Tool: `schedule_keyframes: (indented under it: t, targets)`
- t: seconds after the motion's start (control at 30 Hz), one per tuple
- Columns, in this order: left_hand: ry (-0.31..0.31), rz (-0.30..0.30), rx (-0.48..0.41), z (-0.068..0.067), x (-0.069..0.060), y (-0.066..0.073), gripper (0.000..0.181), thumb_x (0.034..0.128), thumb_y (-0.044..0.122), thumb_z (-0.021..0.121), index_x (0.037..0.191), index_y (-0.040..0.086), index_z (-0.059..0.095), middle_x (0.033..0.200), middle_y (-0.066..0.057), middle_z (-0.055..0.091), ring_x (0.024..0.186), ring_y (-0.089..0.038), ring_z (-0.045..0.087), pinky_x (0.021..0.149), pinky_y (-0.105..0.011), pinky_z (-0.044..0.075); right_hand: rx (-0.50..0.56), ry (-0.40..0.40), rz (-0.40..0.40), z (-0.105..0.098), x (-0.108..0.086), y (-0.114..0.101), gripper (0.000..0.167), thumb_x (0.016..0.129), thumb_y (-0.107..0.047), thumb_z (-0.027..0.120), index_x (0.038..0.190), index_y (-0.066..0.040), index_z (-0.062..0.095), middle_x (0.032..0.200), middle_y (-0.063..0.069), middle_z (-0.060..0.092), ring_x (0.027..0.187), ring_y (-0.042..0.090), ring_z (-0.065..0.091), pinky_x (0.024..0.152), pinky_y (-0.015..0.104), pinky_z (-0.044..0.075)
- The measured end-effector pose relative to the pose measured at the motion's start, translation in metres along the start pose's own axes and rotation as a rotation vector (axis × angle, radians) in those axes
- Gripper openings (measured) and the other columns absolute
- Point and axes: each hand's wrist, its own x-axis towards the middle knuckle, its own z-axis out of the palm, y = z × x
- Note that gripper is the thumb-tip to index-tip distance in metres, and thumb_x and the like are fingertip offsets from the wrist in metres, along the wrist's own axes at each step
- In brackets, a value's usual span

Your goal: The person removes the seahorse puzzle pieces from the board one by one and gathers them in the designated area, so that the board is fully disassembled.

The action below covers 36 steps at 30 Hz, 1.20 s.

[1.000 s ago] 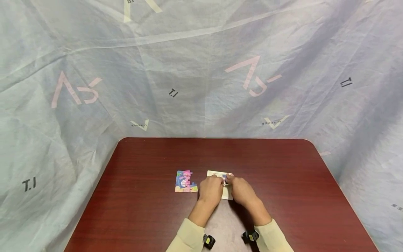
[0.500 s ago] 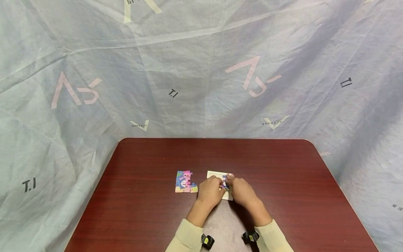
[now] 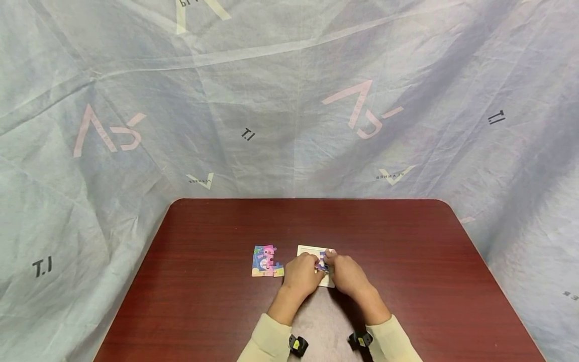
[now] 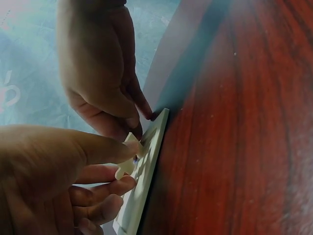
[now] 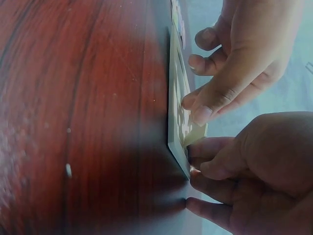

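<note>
My left hand [image 3: 302, 274] is over the cream puzzle tray [image 3: 308, 248]. In the left wrist view, its thumb and index finger pinch a cream-backed jigsaw piece [image 4: 124, 169], which stands tilted above the tray. The right hand [image 3: 349, 274] is at the tray's right side, fingers curled and touching its edge, as the right wrist view shows. Blue and white printed pieces [image 3: 322, 256] lie in the tray between the hands. Partly joined jigsaw pieces [image 3: 263, 261] with a pink figure lie left of the tray. The fingers hide much of the tray.
The dark red wooden table [image 3: 203, 301] has rounded far corners. A pale grey printed cloth [image 3: 280, 100] hangs behind it and at both sides. Black wrist cameras [image 3: 298, 346] sit near the cream sleeves [image 3: 267, 337].
The left hand has shifted very slightly left and turned, so more of the blue and white print in the tray shows. The right hand and the joined pieces stay in place.
</note>
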Motion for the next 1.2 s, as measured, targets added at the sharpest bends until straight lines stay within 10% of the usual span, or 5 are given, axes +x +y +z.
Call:
schedule_keyframes:
  t: [1.2]
  targets:
    - [0.072,0.029,-0.049,0.001,-0.003,-0.016,0.033,0.0788,0.025,0.091,0.109,0.016,0.082,0.095,0.0,0.068,0.084,-0.018,0.068,0.068,-0.032,0.055,0.047,-0.016,0.014,0.0,-0.001,0.001,0.031,0.093,-0.007,0.072,0.124,-0.002,0.078,0.133,0.017,0.073,0.113,0.043,0.075,0.093,0.058,0.058]
